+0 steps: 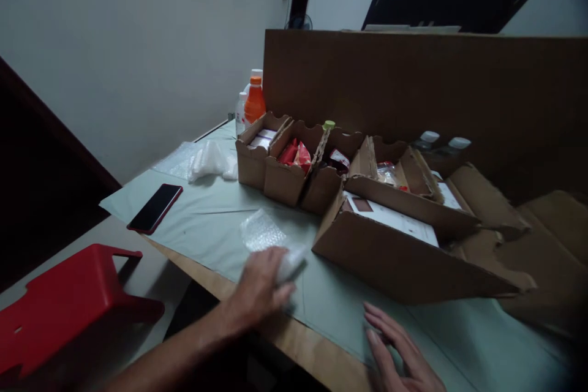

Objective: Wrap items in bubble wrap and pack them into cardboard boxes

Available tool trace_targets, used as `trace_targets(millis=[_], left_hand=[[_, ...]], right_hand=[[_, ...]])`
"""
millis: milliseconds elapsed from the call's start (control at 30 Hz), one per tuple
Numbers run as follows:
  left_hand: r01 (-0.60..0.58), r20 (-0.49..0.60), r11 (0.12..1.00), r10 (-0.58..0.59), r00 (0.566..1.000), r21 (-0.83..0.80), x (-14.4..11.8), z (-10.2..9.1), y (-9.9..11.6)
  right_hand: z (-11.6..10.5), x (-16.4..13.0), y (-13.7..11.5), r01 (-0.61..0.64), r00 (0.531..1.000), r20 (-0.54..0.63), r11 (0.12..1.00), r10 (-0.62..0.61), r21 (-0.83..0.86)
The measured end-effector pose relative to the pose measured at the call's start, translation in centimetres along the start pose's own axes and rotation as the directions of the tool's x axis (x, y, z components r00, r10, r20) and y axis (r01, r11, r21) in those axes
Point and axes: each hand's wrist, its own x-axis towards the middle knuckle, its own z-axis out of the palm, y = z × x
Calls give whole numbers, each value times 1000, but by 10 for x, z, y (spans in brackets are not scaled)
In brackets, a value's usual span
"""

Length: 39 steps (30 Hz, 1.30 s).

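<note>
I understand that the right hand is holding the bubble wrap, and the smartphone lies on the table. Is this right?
No: the head view shows the left hand holding the bubble wrap; the right hand is apart from it. The smartphone does lie on the table.

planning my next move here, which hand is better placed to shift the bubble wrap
Probably the left hand: it appears to touch the bubble wrap, while the right hand is apart from it, nearer the front cardboard box.
</note>
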Motion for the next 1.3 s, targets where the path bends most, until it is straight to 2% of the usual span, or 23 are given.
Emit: trace_targets(millis=[33,100,133,167,233,300,367,433,533,600,667,800,900,967,1100,1200,1300], left_hand=[[-126,51,988,131,990,-92,-14,5,17],[-355,138,898,399,907,-261,-35,7,41],[-407,137,857,466,874,-317,-40,5,46],[-426,102,837,484,869,-343,-41,3,46],[-375,-19,875,389,921,-307,-32,0,32],[-272,-112,944,254,961,-187,-17,1,7],[-197,-68,980,194,979,-26,-3,5,-18],[-180,21,979,179,984,95,5,9,-37],[-189,65,971,182,981,143,4,10,-48],[-180,54,975,174,983,131,0,10,-48],[-170,57,978,164,985,119,-2,9,-46],[-169,78,980,161,984,108,-1,9,-44],[-169,82,982,163,983,81,3,7,-52],[-138,29,986,136,990,93,7,2,-61],[19,-115,974,7,993,225,24,-12,-84],[108,-98,939,-80,992,326,35,-14,-92],[121,-62,937,-106,992,327,38,-6,-88]], right_hand=[[-2,2,-8,21,1000,-16,1000,-22,-10],[-6,5,-23,72,996,-42,997,-73,-26],[-7,6,-32,105,993,-59,994,-107,-30],[-7,7,-41,148,986,-78,989,-150,-31],[1,8,-63,248,963,-97,968,-250,-32],[18,11,-85,351,935,-37,936,-352,-29],[41,15,-103,409,909,104,912,-404,-38],[64,19,-109,417,886,261,905,-383,-85],[81,15,-88,408,868,386,892,-313,-194],[73,4,-57,411,878,375,870,-297,-272],[52,-12,-23,398,905,305,842,-296,-364],[-1,-45,27,247,966,200,822,-165,-513],[-30,-63,41,81,992,122,840,-18,-536],[-41,-69,44,-26,996,65,865,67,-502],[-45,-60,40,-210,977,-52,898,207,-387],[-34,-40,29,-322,945,-74,876,318,-358],[-16,-20,15,-452,885,-69,813,461,-366]])
